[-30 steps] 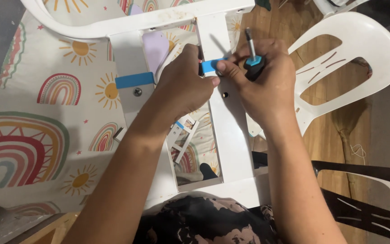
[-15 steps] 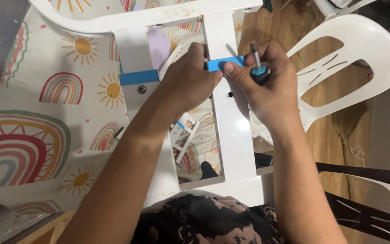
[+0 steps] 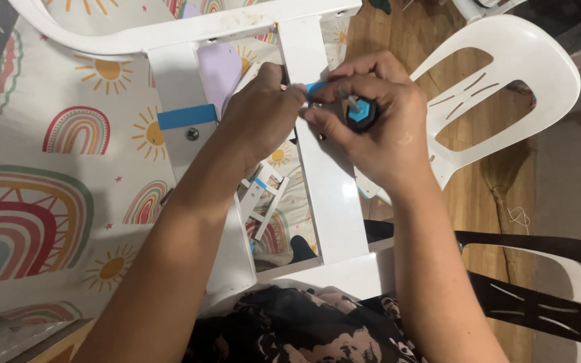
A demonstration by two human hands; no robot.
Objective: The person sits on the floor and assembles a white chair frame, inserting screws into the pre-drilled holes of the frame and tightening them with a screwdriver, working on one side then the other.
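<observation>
Gripping screwdriver (image 3: 360, 113) end-on now, right hand (image 3: 378, 124) | left hand (image 3: 260, 114) pinching blue strip (image 3: 315, 87), as before

The left hand (image 3: 260, 111) covers the spot where it meets the white frame (image 3: 324, 181), so what its fingers pinch cannot be seen. Only a small bit of blue tape (image 3: 315, 87) peeks out between the hands. The right hand (image 3: 378, 124) wraps the screwdriver (image 3: 360, 113), and its tip is hidden. The white chair (image 3: 506, 60) is cut off at the top edge. The black chair (image 3: 539, 282) runs off the right side. The little parts (image 3: 263, 195) under the left arm are too small to tell.
</observation>
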